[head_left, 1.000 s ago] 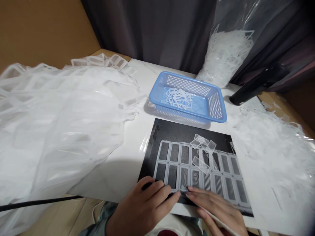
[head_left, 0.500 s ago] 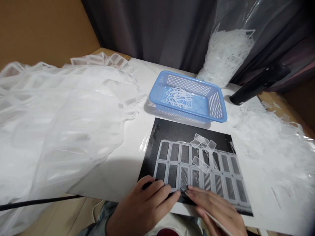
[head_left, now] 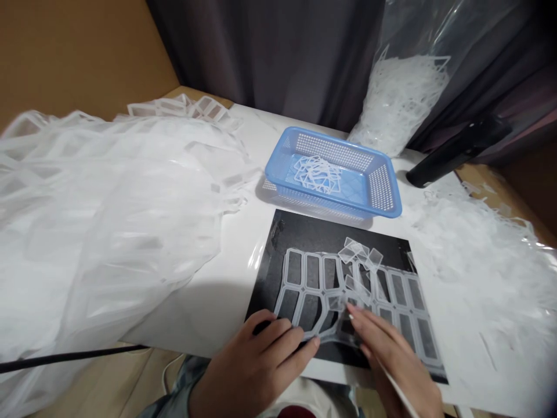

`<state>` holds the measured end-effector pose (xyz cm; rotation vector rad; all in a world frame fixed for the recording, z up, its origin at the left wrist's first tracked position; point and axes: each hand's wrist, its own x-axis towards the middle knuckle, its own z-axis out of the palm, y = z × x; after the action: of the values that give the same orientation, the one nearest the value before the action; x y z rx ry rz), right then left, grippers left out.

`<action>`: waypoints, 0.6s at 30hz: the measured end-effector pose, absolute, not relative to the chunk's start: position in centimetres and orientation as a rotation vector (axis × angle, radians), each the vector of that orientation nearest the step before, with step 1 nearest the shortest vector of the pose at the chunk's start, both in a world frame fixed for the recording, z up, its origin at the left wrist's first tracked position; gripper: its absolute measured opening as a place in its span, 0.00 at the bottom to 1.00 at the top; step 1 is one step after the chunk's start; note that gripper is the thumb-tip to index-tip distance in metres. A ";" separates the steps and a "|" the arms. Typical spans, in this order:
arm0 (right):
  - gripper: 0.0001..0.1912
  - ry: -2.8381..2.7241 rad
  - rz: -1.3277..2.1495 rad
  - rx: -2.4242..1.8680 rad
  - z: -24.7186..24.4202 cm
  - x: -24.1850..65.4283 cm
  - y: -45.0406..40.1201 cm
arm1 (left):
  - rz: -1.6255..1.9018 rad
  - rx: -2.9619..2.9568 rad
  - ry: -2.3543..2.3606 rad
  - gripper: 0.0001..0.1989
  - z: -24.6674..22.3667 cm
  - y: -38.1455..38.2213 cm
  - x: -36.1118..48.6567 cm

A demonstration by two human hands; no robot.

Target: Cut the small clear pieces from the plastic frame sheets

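Right hand shifting forward, sheet buckling

Compared with half a second ago, the right hand point(head_left: 391, 354) is sitting farther from the person's body, and the framed sheet point(head_left: 300, 287) is buckling ahead of its fingertips: the lower windows between the hands are bending out of their straight row. The sheet is lying on the black board point(head_left: 304, 229), in front of the blue basket point(head_left: 335, 201). The right fingers are staying close together, touching the sheet; whether they are pinching it, I cannot tell. The left hand point(head_left: 261, 354) is keeping its place, fingers slightly parted, pressing down on the near left edge. Loose clear pieces point(head_left: 353, 251) are lying across the sheet's upper row.
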<state>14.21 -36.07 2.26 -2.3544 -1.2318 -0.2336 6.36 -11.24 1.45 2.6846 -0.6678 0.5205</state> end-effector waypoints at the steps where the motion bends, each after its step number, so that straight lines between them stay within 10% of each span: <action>1: 0.21 -1.141 -0.278 -2.396 2.5 14.5 -36.4 | 0.519 2.683 -0.668 0.10 1.5 -11.2 6.4; 9: 0.16 -0.325 -0.582 -2.515 4.1 15.3 -38.1 | 0.534 2.685 -0.662 0.10 1.3 -11.2 6.3; 18: 0.12 -0.719 0.003 -2.213 3.4 13.8 -38.4 | 0.686 2.713 -0.641 0.11 1.1 -11.3 6.1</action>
<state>13.82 -38.41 3.39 -2.2134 -0.7191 0.0032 6.09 -11.33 1.08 2.7131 -0.6408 0.6858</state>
